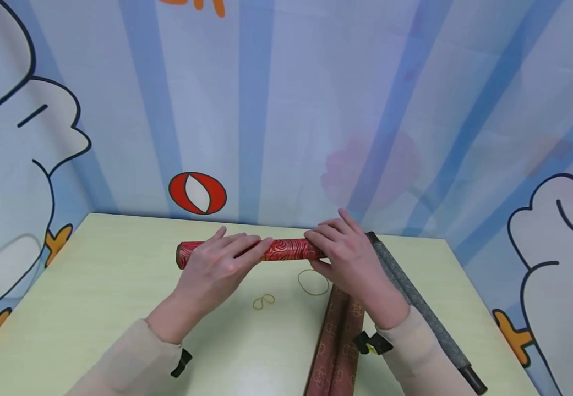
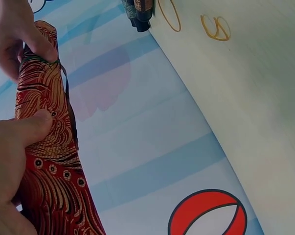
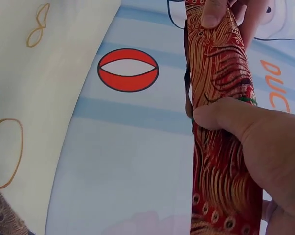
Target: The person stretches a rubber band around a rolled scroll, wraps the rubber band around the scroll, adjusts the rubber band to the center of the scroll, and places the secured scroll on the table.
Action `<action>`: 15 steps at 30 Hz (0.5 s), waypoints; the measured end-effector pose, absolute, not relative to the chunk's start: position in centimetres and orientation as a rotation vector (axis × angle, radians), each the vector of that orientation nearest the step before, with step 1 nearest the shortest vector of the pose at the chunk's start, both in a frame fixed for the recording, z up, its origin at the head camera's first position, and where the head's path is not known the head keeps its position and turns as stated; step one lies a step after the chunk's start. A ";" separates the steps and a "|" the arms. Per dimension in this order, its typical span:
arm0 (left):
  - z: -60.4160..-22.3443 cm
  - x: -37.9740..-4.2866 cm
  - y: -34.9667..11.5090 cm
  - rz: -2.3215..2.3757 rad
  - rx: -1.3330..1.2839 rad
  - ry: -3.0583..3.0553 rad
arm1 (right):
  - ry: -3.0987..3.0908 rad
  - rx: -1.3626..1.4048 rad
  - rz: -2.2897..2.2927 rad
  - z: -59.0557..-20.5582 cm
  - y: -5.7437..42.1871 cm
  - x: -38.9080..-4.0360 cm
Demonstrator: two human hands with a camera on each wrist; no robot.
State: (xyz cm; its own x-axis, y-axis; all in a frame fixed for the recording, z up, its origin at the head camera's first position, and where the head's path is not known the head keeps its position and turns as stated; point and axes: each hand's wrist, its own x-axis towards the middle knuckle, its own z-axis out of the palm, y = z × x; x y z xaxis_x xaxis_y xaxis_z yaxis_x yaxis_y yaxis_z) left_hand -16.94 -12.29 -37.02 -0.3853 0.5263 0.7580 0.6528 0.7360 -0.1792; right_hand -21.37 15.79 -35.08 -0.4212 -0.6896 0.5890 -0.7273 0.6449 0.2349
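Observation:
A red roll with a gold swirling pattern [image 1: 288,249] lies crosswise in both hands over the far part of the table. My left hand [image 1: 217,267] grips its left half, thumb pressed on the patterned face in the left wrist view. My right hand [image 1: 348,261] holds the right end, its thumb [image 3: 218,115] across the red roll [image 3: 220,68] beside a thin green band. Along one edge of the roll runs a loose dark strip [image 3: 187,78]. Below the hands are a twisted yellow rubber band [image 1: 263,301] and a round rubber band [image 1: 313,283].
Brownish-red patterned rolls [image 1: 333,346] lie side by side below my right hand. Further right a grey roll with black ends [image 1: 425,308] lies slanted along the table [image 1: 93,286]. A blue striped backdrop with cartoon figures [image 1: 286,110] rises behind the table's far edge.

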 end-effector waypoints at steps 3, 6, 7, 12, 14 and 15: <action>-37.1 -16.9 -12.3 -0.178 -0.884 -2.080 | -2.204 1.105 0.061 -35.1 15.3 -21.4; -37.2 -16.8 -12.2 -0.181 -0.881 -2.083 | -2.210 1.119 0.053 -35.1 14.7 -21.4; -37.2 -16.8 -12.1 -0.183 -0.879 -2.085 | -2.212 1.122 0.053 -35.1 14.5 -21.4; -37.0 -16.7 -12.2 -0.184 -0.883 -2.087 | -2.231 1.111 0.029 -34.9 14.7 -21.1; -36.9 -16.7 -12.4 -0.191 -0.885 -2.080 | -2.253 1.076 0.017 -34.8 15.1 -20.9; -36.9 -16.8 -12.4 -0.192 -0.886 -2.077 | -2.267 1.059 0.013 -34.7 15.3 -20.9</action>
